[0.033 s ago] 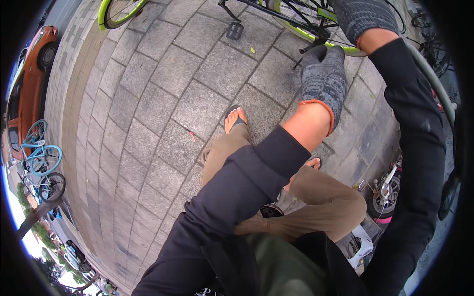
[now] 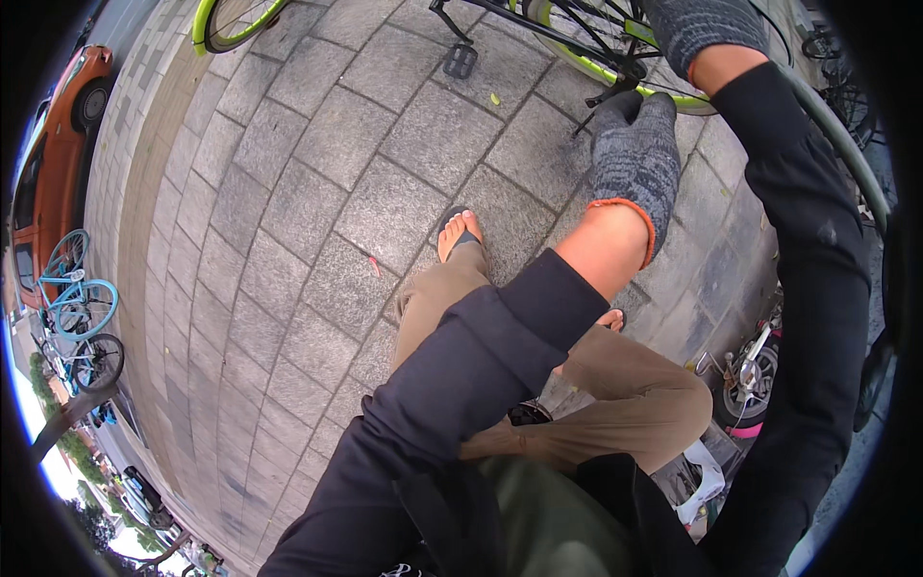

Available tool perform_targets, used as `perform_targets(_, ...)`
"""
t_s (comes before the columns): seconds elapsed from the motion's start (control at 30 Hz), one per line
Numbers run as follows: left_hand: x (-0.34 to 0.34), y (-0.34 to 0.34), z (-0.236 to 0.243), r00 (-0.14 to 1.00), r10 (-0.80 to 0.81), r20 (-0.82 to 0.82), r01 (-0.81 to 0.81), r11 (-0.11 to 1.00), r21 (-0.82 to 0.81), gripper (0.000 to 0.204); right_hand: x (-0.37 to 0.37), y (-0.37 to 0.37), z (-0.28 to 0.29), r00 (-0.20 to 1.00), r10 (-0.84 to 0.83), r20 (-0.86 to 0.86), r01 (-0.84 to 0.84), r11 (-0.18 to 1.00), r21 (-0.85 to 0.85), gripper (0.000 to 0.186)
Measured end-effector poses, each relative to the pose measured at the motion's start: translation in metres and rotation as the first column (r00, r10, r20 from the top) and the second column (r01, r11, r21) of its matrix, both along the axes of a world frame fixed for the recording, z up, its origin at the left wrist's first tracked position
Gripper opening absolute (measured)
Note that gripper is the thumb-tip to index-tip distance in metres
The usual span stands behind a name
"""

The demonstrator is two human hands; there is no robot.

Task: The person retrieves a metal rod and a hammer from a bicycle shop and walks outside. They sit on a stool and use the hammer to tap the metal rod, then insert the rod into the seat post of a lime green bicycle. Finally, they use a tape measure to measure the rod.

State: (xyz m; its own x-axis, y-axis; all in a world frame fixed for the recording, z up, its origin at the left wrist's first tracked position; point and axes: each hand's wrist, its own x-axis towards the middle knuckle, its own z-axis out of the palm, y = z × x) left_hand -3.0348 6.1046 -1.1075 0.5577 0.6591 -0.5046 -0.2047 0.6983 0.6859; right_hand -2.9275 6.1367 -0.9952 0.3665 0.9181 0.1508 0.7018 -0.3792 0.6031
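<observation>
A bicycle with a black frame and a bright green wheel rim (image 2: 586, 65) lies across the top right. My left hand (image 2: 636, 149), in a grey knit glove with an orange cuff, is at the lower edge of that wheel beside the dark hub parts (image 2: 630, 72). Its thumb and fingers are bent inward, and what they grip is hidden. A thin dark rod end (image 2: 583, 127) shows just left of the thumb. Higher up, my right hand (image 2: 710, 27), in a matching glove, reaches over the wheel; its fingers are hidden. A black pedal (image 2: 460, 62) hangs from its crank to the left.
Grey paving (image 2: 317, 183) stretches under my feet. Another green wheel (image 2: 236, 21) stands at top left. An orange car (image 2: 58, 144) and a blue bicycle (image 2: 85, 306) are at far left. At right are a small wheel with a pink part (image 2: 745, 394) and a curved grey tube (image 2: 836, 135).
The view has shifted very slightly. My right hand sits a little higher and farther left; my left hand keeps its place beside the wheel.
</observation>
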Motion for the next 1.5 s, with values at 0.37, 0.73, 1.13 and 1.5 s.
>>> perform_targets(0.37, -0.016, 0.017, 0.014, 0.994, 0.028, 0.103, -0.022, 0.998, -0.062, 0.024, 0.004, 0.054, -0.018, 0.999, -0.009, -0.034, 0.006, 0.996, -0.092, 0.014)
perform_targets(0.73, -0.019, 0.017, 0.011, 0.992, -0.094, 0.083, 0.092, 0.995, 0.023, 0.035, 0.039, 0.060, 0.009, 0.985, 0.124, 0.123, -0.111, 0.988, -0.105, 0.018)
perform_targets(1.13, -0.015, 0.015, 0.016, 0.971, -0.199, 0.129, 0.211, 0.973, -0.090, 0.045, 0.059, 0.063, -0.004, 0.930, 0.247, 0.270, -0.244, 0.969, -0.046, 0.017)
perform_targets(1.5, -0.014, 0.008, 0.028, 0.986, -0.155, 0.057, 0.161, 0.978, -0.131, 0.043, 0.069, 0.055, -0.002, 0.951, 0.273, 0.145, -0.270, 0.962, -0.041, 0.018)
